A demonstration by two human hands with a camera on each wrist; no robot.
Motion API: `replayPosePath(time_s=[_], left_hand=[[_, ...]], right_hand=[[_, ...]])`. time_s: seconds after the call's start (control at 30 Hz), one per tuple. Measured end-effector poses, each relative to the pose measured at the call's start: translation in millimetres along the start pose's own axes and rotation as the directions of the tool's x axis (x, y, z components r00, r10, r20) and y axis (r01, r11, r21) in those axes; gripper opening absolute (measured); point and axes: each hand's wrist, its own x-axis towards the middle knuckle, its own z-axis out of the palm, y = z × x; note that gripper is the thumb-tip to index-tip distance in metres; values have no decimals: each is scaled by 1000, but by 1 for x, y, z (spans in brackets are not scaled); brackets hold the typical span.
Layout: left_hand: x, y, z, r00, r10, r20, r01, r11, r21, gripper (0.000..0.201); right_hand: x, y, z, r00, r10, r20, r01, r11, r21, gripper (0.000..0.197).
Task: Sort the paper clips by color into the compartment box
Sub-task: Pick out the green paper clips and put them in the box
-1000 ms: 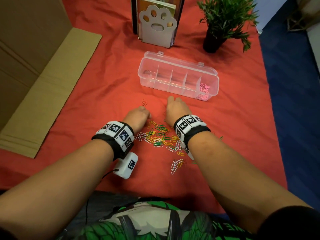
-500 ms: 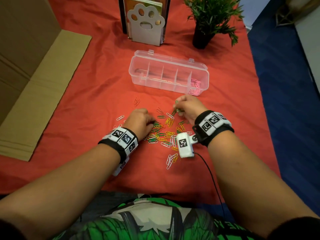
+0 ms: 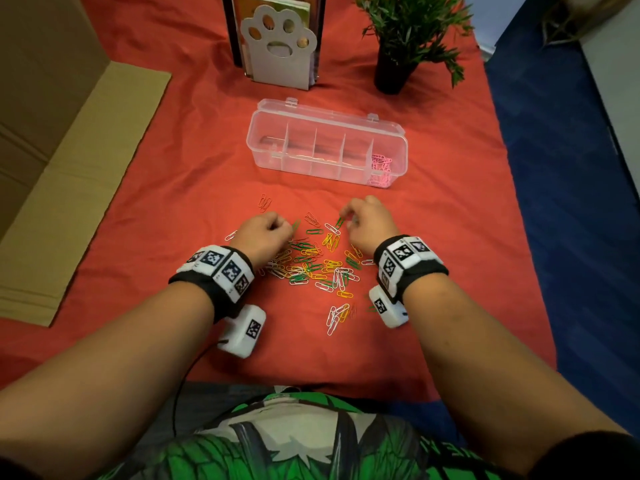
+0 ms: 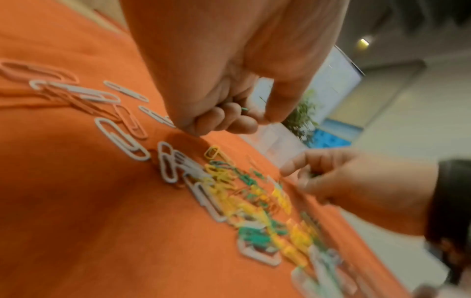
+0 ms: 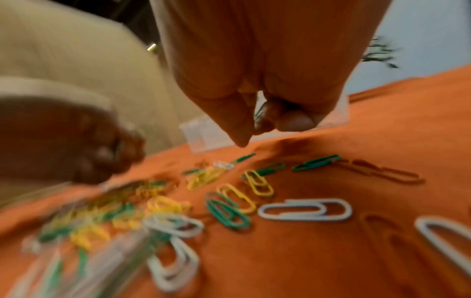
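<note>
A pile of green, yellow, white and orange paper clips (image 3: 318, 265) lies on the red cloth between my hands. Beyond it stands the clear compartment box (image 3: 273, 133), lid open, with pink clips (image 3: 381, 168) in its rightmost compartment. At the pile's far left edge my left hand (image 3: 287, 230) (image 4: 254, 119) has curled fingers that pinch a green clip (image 4: 244, 109). At the far right edge my right hand (image 3: 344, 216) (image 5: 254, 131) holds green clips (image 5: 260, 113) between thumb and fingers. Loose clips (image 5: 304, 209) lie under the right wrist.
A flattened cardboard box (image 3: 69, 150) covers the left side. A paw-shaped book holder (image 3: 277, 46) and a potted plant (image 3: 398, 64) stand behind the compartment box. The table's right edge drops to blue floor (image 3: 571, 202). A lone orange clip (image 3: 265, 202) lies left of the pile.
A second ago both hands lay palm down on the pile. The right hand then pinched up a green clip, and both hands now hold green clips at the pile's far edge.
</note>
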Motion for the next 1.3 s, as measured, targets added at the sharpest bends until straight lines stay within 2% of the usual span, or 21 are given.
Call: replayPosePath(time_s=[0.07, 0.13, 0.23, 0.33, 0.4, 0.43, 0.5, 0.53, 0.6, 0.63, 0.7, 0.73, 0.77, 0.8, 0.9, 0.97, 1.03, 1.07, 1.2, 1.23, 1.3], left_hand=[[-6, 9, -5, 990, -115, 86, 141, 896, -422, 8], [-14, 15, -14, 969, -74, 234, 214, 718, -662, 5], [-21, 17, -24, 928, 69, 367, 265, 572, -776, 13], [-20, 14, -26, 917, 48, 396, 322, 498, -805, 28], [-18, 15, -24, 923, -19, 384, 346, 475, -809, 27], [-17, 15, -22, 929, -70, 364, 349, 498, -794, 23], [-12, 13, -15, 946, -181, 270, 321, 647, -692, 21], [-9, 10, -10, 960, -209, 187, 279, 767, -577, 20], [-4, 3, -5, 986, -165, 20, 165, 967, -192, 17], [-3, -1, -4, 994, -102, -39, 104, 994, 37, 15], [-3, -7, -4, 995, 7, -97, 33, 913, 406, 13], [-5, -8, -4, 993, 48, -110, 14, 861, 508, 11], [-6, -8, -4, 991, 69, -111, 7, 820, 572, 10], [-6, -8, -4, 991, 82, -108, 1, 790, 614, 10], [-5, -7, -1, 990, 121, -73, -39, 731, 681, 11], [-3, -7, 0, 989, 137, -62, -58, 723, 688, 15], [-2, -8, 0, 987, 146, -69, -60, 729, 682, 19], [-2, -7, -1, 986, 149, -72, -61, 733, 677, 21], [0, -5, -5, 999, 33, -28, -14, 862, 507, 21], [0, -2, -6, 1000, -17, 1, 15, 924, 383, 20], [-5, 5, -7, 992, -108, 70, 112, 992, -65, 20]], right_hand=[[2, -3, 8, 995, -94, 16, 95, 987, -127, 33], [2, -6, 12, 991, -125, 42, 132, 956, -261, 35], [-4, -11, 13, 991, -131, 34, 134, 910, -392, 33], [-7, -12, 13, 996, -62, 70, 85, 913, -399, 29], [-6, -9, 9, 996, 27, 89, -2, 964, -264, 22], [-6, -6, 6, 993, 80, 82, -70, 991, -114, 14], [-8, 2, -1, 981, 176, 77, -190, 948, 256, 19], [-11, 7, -5, 973, 215, 88, -231, 876, 422, 23], [-21, 11, -13, 954, 262, 149, -290, 664, 690, 25], [-25, 13, -17, 943, 275, 188, -312, 534, 786, 27], [-31, 17, -23, 919, 302, 253, -338, 273, 901, 23], [-33, 18, -24, 907, 315, 280, -345, 176, 922, 20], [-34, 20, -25, 896, 332, 294, -354, 136, 925, 19], [-35, 22, -25, 891, 350, 289, -359, 155, 920, 19], [-36, 26, -22, 895, 372, 246, -377, 334, 864, 26], [-33, 31, -18, 912, 360, 198, -381, 563, 733, 27], [-30, 37, -14, 944, 321, 80, -322, 839, 439, 21], [-30, 39, -12, 954, 300, 22, -294, 914, 279, 20], [-37, 40, -2, 986, 144, -89, -155, 979, -131, 25], [-38, 39, -1, 991, 104, -89, -118, 977, -180, 27], [-38, 35, 1, 994, 63, -86, -84, 960, -266, 25]])
